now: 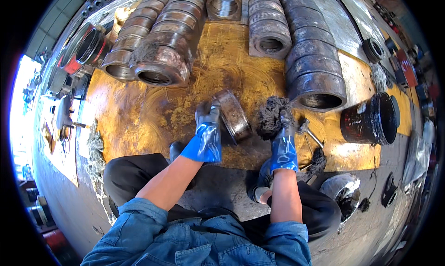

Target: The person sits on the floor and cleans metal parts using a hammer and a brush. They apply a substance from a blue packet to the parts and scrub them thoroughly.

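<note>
A greasy brown metal ring (234,117) stands tilted on its edge over the yellow, oil-smeared board (162,113). My left hand (207,120), in a blue glove blackened at the fingers, grips the ring by its left side; some of its fingertips are hidden. In my right hand (285,129), gloved the same way, is a dark, shaggy wad of fibre (269,117). The fingers are closed around the wad's right side. A gap separates the wad from the ring. Right of that hand lies a hammer-like metal tool (314,137).
Rows of thick metal cylinders (320,66) line the board's far side, with another dark wad (144,53) on the left row. A black bucket (368,118) stands at right and a red-and-black bucket (92,46) at far left. A whitish container (340,189) sits near my right knee.
</note>
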The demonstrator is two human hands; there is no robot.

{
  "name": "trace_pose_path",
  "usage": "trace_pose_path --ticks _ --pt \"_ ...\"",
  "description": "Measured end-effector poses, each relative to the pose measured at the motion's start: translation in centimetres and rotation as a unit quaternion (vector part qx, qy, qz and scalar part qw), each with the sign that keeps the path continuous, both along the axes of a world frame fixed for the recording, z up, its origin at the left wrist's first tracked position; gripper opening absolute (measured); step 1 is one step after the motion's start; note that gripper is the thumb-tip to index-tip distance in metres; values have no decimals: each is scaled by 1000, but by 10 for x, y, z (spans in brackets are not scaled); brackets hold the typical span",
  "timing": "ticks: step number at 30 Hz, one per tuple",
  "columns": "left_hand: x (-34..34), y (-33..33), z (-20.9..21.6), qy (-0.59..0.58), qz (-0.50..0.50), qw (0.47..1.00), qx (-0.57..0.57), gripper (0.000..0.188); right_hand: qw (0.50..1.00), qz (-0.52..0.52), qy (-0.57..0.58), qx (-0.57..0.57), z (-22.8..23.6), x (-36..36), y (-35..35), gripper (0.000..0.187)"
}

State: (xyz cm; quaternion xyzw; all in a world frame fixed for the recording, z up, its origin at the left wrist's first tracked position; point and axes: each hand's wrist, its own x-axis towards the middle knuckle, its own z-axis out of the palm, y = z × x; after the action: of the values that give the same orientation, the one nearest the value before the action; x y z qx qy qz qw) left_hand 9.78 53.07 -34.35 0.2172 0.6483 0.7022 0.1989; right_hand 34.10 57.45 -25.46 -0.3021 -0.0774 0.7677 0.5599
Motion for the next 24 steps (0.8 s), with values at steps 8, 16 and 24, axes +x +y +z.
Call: trace_pose_path --ticks 8,16,24 --pt "-6 1 -47 -373 -351 843 -162 42 986 -93 -136 38 -11 -20 -6 36" --pt "20 -19 30 -442 -177 868 -141 38 893 85 -386 215 0 -62 -30 39" --pt "-42 -120 -46 -532 -175 825 79 48 494 145 -640 570 -64 -183 -40 42"
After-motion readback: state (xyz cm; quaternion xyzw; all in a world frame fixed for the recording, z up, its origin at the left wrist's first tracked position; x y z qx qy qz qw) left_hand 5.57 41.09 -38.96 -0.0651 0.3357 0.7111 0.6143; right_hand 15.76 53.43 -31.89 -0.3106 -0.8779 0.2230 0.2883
